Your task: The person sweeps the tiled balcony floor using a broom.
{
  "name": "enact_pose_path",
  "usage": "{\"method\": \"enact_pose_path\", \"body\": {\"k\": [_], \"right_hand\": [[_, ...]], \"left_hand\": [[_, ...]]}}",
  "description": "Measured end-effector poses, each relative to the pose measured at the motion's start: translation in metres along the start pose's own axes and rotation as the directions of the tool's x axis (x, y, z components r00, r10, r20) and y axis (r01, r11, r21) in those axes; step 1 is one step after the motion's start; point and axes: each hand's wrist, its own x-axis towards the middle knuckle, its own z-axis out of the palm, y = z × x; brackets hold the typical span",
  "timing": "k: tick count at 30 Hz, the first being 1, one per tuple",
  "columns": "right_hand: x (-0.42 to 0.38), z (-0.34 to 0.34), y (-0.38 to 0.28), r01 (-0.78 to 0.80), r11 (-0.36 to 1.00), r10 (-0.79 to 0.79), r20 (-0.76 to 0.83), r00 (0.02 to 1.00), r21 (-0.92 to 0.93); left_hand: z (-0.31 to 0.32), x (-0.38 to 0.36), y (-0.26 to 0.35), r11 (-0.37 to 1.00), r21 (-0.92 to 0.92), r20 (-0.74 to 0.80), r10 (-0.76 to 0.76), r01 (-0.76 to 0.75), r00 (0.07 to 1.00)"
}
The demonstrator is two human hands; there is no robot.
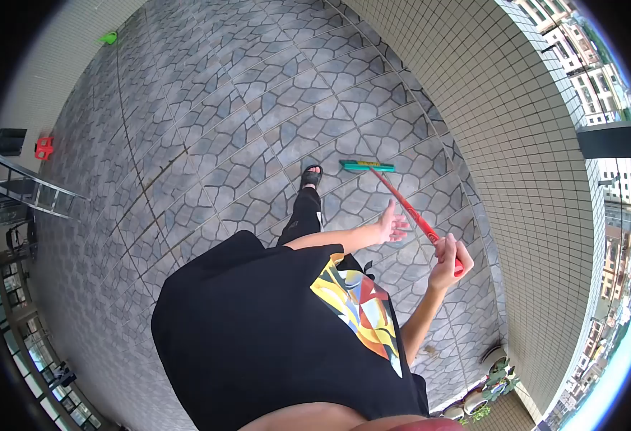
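My right hand is wrapped round the top end of a broom's red handle. The broom slants away from me, and its wide green head rests on the stone-patterned floor. A yellowish strip runs along the head; its bristles are hard to make out. My left hand is open beside the handle, fingers spread, with a gap between palm and handle. One foot in a black sandal stands left of the broom head.
A tiled parapet wall curves along the right. Potted plants stand at the lower right. On the left are a metal ladder and a red plastic object. A green object lies at the far upper left.
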Motion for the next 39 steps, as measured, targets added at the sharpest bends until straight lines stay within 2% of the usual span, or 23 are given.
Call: {"method": "enact_pose_path", "body": {"k": [1,3,4,5,7,8,9,12,13,15,16,19,21,23,25,27,28,30,31,32,33,36,39], "right_hand": [[-0.008,-0.007,-0.015,-0.043,0.999,0.043,0.034,0.998,-0.002],[-0.017,-0.01,-0.034,-0.074,0.997,0.074,0.05,0.996,-0.007],[-0.019,-0.008,-0.041,-0.118,0.993,0.119,0.062,0.991,-0.02],[-0.019,-0.005,-0.044,-0.159,0.987,0.161,0.079,0.984,-0.031],[-0.015,0.003,-0.043,-0.119,0.993,0.117,0.07,0.991,0.026],[-0.007,0.014,-0.045,-0.028,0.994,0.016,0.111,0.994,0.105],[-0.001,0.025,-0.048,0.048,0.982,-0.075,0.145,0.987,0.182],[0.032,0.067,-0.052,0.15,0.962,-0.209,0.265,0.941,0.226],[0.043,0.085,-0.051,0.212,0.947,-0.285,0.332,0.899,0.24],[0.065,0.126,-0.045,0.271,0.928,-0.359,0.425,0.831,0.255],[0.077,0.146,-0.042,0.329,0.916,-0.402,0.506,0.763,0.23],[0.103,0.215,-0.024,0.352,0.892,-0.452,0.611,0.65,0.285],[0.119,0.257,-0.002,0.337,0.908,-0.414,0.666,0.621,0.25],[0.135,0.302,0.028,0.318,0.923,-0.37,0.73,0.575,0.217],[0.144,0.343,0.065,0.308,0.92,-0.375,0.762,0.528,0.24],[0.148,0.374,0.088,0.287,0.918,-0.393,0.713,0.58,0.273],[0.152,0.389,0.103,0.302,0.916,-0.398,0.705,0.587,0.266],[0.15,0.408,0.127,0.253,0.939,-0.344,0.657,0.671,0.234],[0.149,0.41,0.132,0.253,0.94,-0.341,0.651,0.678,0.229],[0.147,0.41,0.135,0.23,0.947,-0.319,0.586,0.745,0.224],[0.144,0.409,0.137,0.205,0.954,-0.292,0.515,0.806,0.221],[0.137,0.378,0.142,0.099,0.981,-0.165,0.461,0.872,0.165],[0.117,0.336,0.149,0.124,0.978,-0.186,0.444,0.877,0.165]], "left_hand": [[0.014,-0.014,-0.012,1.0,0.011,0.01,-0.011,0.011,1.0],[0.032,-0.04,-0.017,0.964,-0.129,0.126,-0.216,0.232,0.968],[0.034,-0.04,-0.011,0.937,-0.227,0.09,-0.252,0.266,0.964],[0.033,-0.043,-0.007,0.939,-0.218,0.096,-0.252,0.267,0.963],[0.029,-0.052,0.008,0.971,-0.137,0.178,-0.171,0.196,0.969],[0.03,-0.06,0.024,0.942,-0.255,0.211,-0.165,0.217,0.964],[0.032,-0.067,0.04,0.946,-0.244,0.216,-0.162,0.214,0.963],[0.026,-0.068,0.094,0.955,-0.296,0.277,0.103,-0.017,0.955],[0.021,-0.067,0.116,0.957,-0.291,0.288,0.11,-0.022,0.951],[0.006,-0.069,0.163,0.913,-0.332,0.197,0.315,-0.239,0.928],[-0.003,-0.073,0.189,0.902,-0.318,0.151,0.353,-0.292,0.924],[-0.048,-0.075,0.27,0.874,-0.277,0.072,0.433,-0.399,0.898],[-0.084,-0.081,0.327,0.897,-0.162,0.075,0.428,-0.412,0.901],[-0.102,-0.107,0.377,0.869,0.082,0.002,0.489,-0.488,0.872],[-0.128,-0.106,0.418,0.902,0.122,-0.039,0.422,-0.415,0.906],[-0.141,-0.104,0.438,0.842,0.241,-0.081,0.514,-0.483,0.854],[-0.152,-0.094,0.448,0.839,0.249,-0.063,0.513,-0.484,0.856],[-0.181,-0.064,0.456,0.821,0.234,-0.212,0.565,-0.52,0.797],[-0.188,-0.052,0.459,0.824,0.239,-0.208,0.56,-0.514,0.802],[-0.195,-0.042,0.459,0.826,0.249,-0.206,0.555,-0.505,0.806],[-0.196,-0.04,0.458,0.83,0.26,-0.207,0.548,-0.494,0.811],[-0.184,-0.024,0.437,0.822,0.349,-0.147,0.521,-0.449,0.841],[-0.153,-0.03,0.403,0.779,0.518,-0.206,0.515,-0.353,0.832]]}}
